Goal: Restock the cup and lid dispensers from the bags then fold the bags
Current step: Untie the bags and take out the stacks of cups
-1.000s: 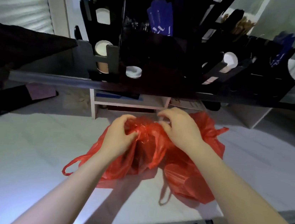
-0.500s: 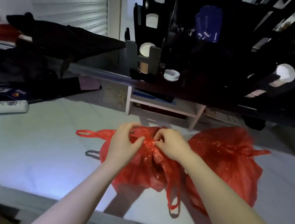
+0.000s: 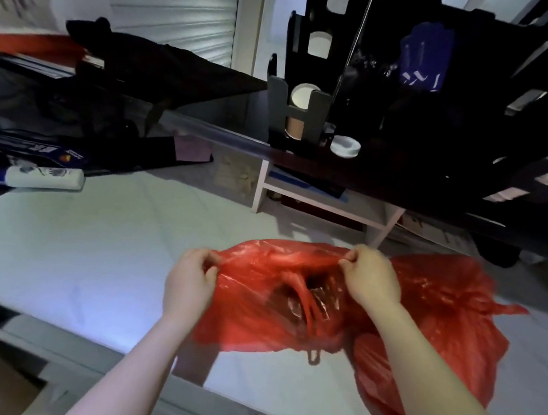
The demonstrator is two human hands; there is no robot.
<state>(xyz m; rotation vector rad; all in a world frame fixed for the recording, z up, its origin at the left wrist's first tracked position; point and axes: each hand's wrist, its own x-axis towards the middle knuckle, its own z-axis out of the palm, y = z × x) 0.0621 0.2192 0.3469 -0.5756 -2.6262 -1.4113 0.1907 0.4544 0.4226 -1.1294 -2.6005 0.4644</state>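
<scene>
Both the left hand [image 3: 189, 278] and right hand [image 3: 373, 276] pinch the rim of the thin, crinkly red plastic bag [image 3: 253, 311], which looks light, limp and slippery, best held at its edges.

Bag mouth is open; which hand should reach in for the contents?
Probably the right hand: it sits closer to the dark contents inside the red bag, while the left hand grips the rim and can hold it open.

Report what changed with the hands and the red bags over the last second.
The left hand and right hand, bunched together on the near red bag a second ago, have drawn apart sideways, stretching its mouth open. Both kept their pinch on its rim; nothing was let go. The second red bag stays lying on the table to the right.
</scene>
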